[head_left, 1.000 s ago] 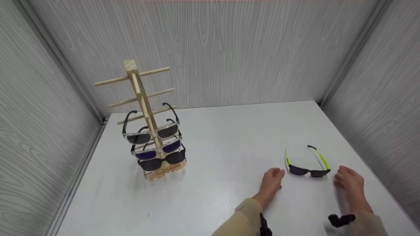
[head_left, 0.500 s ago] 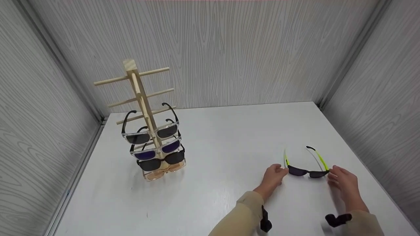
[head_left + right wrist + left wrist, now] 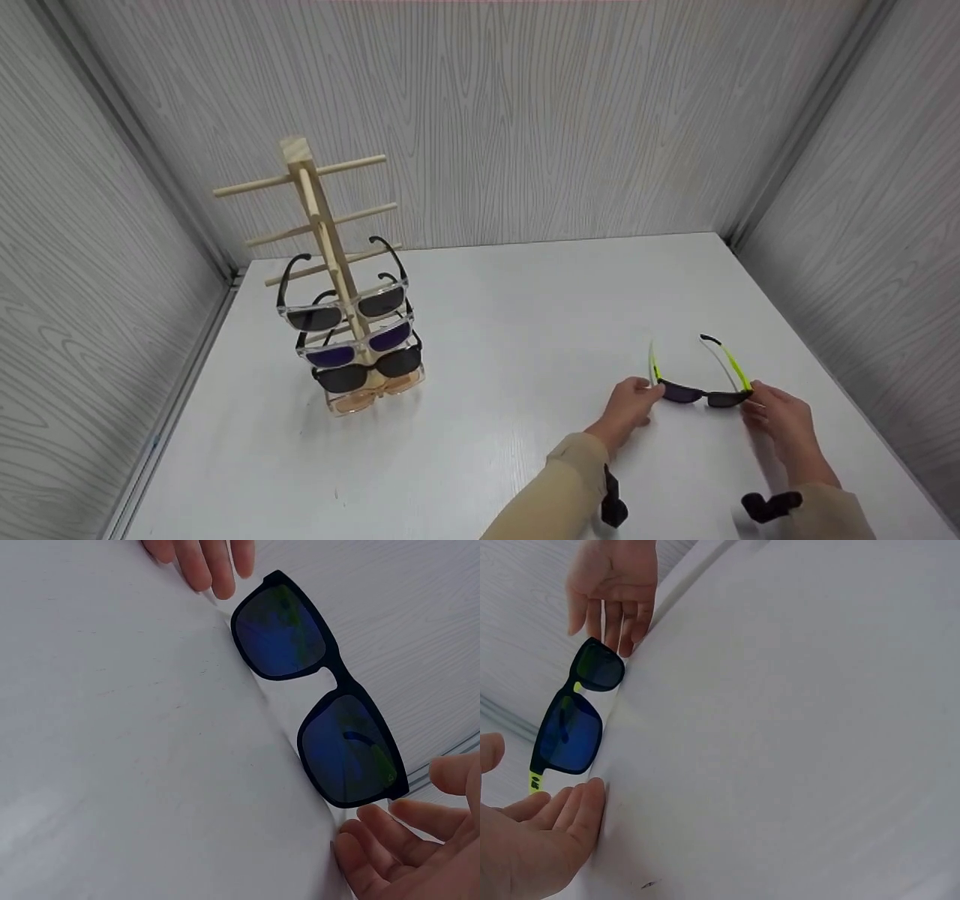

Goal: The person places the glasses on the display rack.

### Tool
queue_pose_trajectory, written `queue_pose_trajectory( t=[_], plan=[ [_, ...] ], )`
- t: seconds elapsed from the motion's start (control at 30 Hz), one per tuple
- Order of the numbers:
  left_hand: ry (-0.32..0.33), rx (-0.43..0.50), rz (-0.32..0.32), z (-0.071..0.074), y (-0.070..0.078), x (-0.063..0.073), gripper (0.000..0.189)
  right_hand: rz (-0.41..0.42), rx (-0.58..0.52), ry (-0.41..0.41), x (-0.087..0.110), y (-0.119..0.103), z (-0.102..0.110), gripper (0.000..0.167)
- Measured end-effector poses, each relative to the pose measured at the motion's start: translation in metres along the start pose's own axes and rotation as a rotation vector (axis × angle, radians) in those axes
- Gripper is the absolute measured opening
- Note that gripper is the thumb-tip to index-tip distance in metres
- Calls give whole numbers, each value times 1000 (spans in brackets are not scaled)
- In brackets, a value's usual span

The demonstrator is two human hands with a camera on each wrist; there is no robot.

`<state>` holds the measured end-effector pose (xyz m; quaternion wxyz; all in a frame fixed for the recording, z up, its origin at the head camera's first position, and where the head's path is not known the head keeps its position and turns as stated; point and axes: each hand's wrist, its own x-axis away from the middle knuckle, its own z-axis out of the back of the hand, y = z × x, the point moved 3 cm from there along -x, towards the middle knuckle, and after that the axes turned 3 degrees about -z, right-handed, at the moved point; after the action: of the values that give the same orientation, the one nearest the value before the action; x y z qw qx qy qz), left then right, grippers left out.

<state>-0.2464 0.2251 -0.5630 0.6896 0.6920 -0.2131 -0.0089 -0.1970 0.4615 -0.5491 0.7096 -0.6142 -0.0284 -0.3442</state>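
Black-fronted sunglasses [image 3: 724,399] with dark lenses and yellow-green temples lie unfolded on the white table, lenses facing me. My left hand [image 3: 628,407] is at their left corner, and my right hand [image 3: 784,424] is at the right corner. In the left wrist view, the left hand's fingers [image 3: 585,810] are beside the yellow temple, with the thumb held apart. From the right wrist view, the right hand's fingertips [image 3: 375,814] come close to or touch the frame's corner, thumb also apart. Neither hand visibly pinches the sunglasses [image 3: 334,682].
On the left stands a wooden display rack [image 3: 319,202] with several pegs. Its lower pegs carry clear-framed sunglasses [image 3: 315,319], black sunglasses [image 3: 345,377] and orange-lensed glasses [image 3: 356,401]. Wood-grain panels [image 3: 525,112] enclose the table [image 3: 510,315] at the back and sides.
Both hands have moved inward to the two corners of the sunglasses, the left rightward and the right leftward. The sunglasses and the rack stay put.
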Motion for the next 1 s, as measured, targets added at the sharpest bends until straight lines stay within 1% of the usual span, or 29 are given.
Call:
queue_pose_trajectory(
  t=[0.13,0.27,0.37,0.53,0.67,0.83,1.0],
  plan=[
    [3,-22,6,-1,0,-1,40,0,11,-19,-1,0,0,77],
    [5,-35,13,-3,2,-2,37,36,9,-55,-2,-1,-2,77],
    [8,-52,21,-4,3,-2,35,48,4,-71,-2,0,-3,78],
    [7,-75,21,-5,4,-2,32,37,8,-68,-1,2,-3,77],
    [13,-88,-1,-5,5,-2,28,43,7,-73,-1,2,-4,76],
    [24,-95,-8,-7,6,0,27,36,-7,-50,0,2,-5,73],
    [21,-70,-6,-7,4,2,26,32,-10,-14,2,5,-5,68]
  ],
)
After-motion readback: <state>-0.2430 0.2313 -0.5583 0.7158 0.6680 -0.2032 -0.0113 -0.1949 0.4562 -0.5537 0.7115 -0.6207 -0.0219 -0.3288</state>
